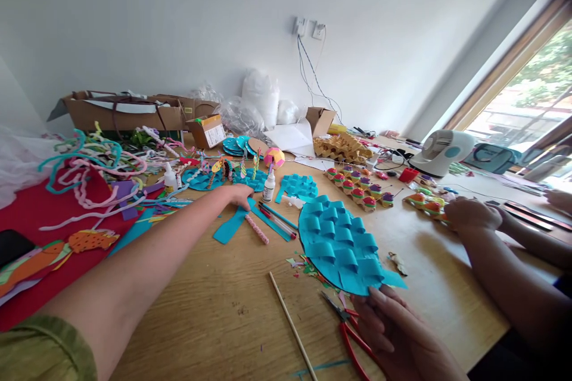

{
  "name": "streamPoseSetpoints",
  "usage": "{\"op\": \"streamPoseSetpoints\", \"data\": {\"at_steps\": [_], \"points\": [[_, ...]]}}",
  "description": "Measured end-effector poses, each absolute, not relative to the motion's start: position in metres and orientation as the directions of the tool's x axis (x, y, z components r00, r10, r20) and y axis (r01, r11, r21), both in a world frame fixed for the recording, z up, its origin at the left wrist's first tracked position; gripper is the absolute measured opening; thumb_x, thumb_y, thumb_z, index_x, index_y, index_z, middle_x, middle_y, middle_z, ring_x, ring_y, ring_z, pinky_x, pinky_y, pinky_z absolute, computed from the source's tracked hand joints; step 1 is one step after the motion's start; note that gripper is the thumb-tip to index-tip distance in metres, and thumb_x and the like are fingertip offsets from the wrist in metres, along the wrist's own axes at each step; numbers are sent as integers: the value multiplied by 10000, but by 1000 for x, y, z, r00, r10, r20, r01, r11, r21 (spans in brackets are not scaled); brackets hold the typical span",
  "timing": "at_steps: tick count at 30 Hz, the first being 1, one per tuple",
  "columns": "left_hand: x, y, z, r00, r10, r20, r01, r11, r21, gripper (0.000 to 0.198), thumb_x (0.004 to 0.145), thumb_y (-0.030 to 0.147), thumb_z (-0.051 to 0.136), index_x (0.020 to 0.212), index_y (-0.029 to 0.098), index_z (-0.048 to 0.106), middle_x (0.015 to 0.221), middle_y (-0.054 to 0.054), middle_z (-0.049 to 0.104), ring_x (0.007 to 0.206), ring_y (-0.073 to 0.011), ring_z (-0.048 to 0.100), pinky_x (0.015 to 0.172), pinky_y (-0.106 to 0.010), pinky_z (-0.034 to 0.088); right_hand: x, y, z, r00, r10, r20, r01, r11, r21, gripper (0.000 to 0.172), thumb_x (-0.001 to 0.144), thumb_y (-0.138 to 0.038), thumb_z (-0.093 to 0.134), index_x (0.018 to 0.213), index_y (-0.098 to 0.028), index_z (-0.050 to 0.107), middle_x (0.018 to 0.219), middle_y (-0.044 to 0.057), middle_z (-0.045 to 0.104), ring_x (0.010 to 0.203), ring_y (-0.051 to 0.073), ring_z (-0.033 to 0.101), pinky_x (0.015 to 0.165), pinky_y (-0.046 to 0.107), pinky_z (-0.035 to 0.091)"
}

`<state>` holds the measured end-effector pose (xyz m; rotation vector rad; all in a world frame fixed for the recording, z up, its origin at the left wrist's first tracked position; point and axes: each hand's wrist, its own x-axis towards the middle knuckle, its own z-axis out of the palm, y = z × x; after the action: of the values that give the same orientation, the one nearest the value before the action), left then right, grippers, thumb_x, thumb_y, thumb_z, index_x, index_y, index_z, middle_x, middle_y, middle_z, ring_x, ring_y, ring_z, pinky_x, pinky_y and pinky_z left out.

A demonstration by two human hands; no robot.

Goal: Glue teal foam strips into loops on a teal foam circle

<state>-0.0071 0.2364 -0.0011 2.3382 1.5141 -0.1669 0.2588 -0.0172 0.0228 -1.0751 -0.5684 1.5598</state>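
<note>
My right hand (393,327) holds a round disc (342,238) by its near edge, thumb on top. Rows of looped blue paper strips cover the disc, which is tilted up off the table. My left hand (241,195) reaches far across the table, its fingers bent down together at a cut blue paper strip (230,227). What lies between those fingertips is hidden. A pink twisted stick (257,230) and several pens (279,219) lie close by, and a white glue bottle (269,186) stands just beyond. Below the disc are red-handled pliers (346,324) and a wooden stick (290,321).
Another person's hand (473,214) is at a carton of coloured pieces (424,203) on the right. Behind are blue looped pieces (298,187), egg cartons (361,187), a white fan (442,152) and cardboard boxes (125,113). Red sheet (27,202) and coloured twists (89,161) cover the left.
</note>
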Motion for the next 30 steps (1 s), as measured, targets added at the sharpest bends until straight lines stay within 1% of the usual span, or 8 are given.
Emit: {"op": "streamPoseSetpoints", "data": {"at_steps": [4, 8, 12, 16, 19, 22, 26, 30], "points": [[-4, 235, 3, 439, 832, -338, 898, -410, 157, 304, 865, 314, 535, 1128, 162, 527, 1143, -80, 550, 960, -215, 569, 797, -422, 488, 260, -19, 21, 2, 945, -327, -505, -281, -816, 337, 647, -329, 754, 598, -158, 468, 511, -45, 427, 431, 24, 283, 423, 146, 255], [-4, 231, 7, 461, 816, -348, 887, -433, 160, 304, 864, 316, 537, 1124, 159, 530, 1137, -76, 553, 956, -218, 570, 794, -419, 490, 261, -19, 17, 14, 947, -321, -514, -269, -815, 314, 657, -314, 747, 613, -152, 481, 508, -45, 435, 428, 21, 284, 422, 143, 241], [-15, 227, 19, 487, 812, -323, 872, -430, 233, 307, 861, 314, 541, 1123, 156, 530, 1137, -75, 552, 962, -223, 568, 795, -422, 489, 261, -19, 15, 14, 955, -298, -547, -242, -802, 301, 664, -297, 742, 616, -153, 482, 503, -43, 446, 419, 21, 293, 411, 141, 231], [-37, 216, 38, 527, 787, -320, 834, -406, 374, 280, 866, 321, 532, 1085, 147, 544, 1071, -65, 576, 892, -197, 587, 747, -387, 503, 260, -22, 17, 18, 950, -311, -536, -254, -806, 313, 665, -291, 745, 601, -154, 471, 504, -42, 452, 423, 23, 299, 408, 137, 244], [-51, 201, 48, 566, 751, -339, 792, -381, 477, 225, 863, 317, 529, 994, 137, 562, 934, -40, 599, 785, -160, 590, 682, -335, 501, 260, -23, 20, 23, 949, -314, -543, -251, -801, 337, 651, -279, 755, 589, -157, 447, 506, -43, 454, 430, 25, 306, 410, 134, 262], [-57, 184, 50, 613, 683, -397, 756, -360, 547, 143, 774, 282, 591, 832, 152, 577, 745, 15, 588, 716, -138, 576, 653, -265, 478, 259, -23, 23, 21, 949, -314, -563, -248, -788, 347, 639, -257, 764, 586, -160, 436, 512, -44, 457, 433, 25, 311, 407, 133, 270], [-58, 167, 43, 657, 585, -477, 736, -359, 573, 113, 666, 255, 606, 747, 180, 582, 680, 41, 593, 705, -139, 575, 636, -222, 464, 257, -22, 26, 6, 952, -307, -573, -249, -781, 345, 638, -247, 764, 582, -162, 434, 511, -44, 450, 434, 27, 308, 404, 131, 276], [-59, 161, 31, 639, 561, -525, 766, -411, 494, 149, 630, 221, 636, 772, 183, 612, 703, 35, 626, 705, -152, 586, 607, -222, 467, 255, -22, 26, -5, 952, -306, -566, -255, -784, 329, 647, -252, 758, 583, -161, 448, 518, -41, 448, 441, 27, 300, 405, 127, 281]]}}
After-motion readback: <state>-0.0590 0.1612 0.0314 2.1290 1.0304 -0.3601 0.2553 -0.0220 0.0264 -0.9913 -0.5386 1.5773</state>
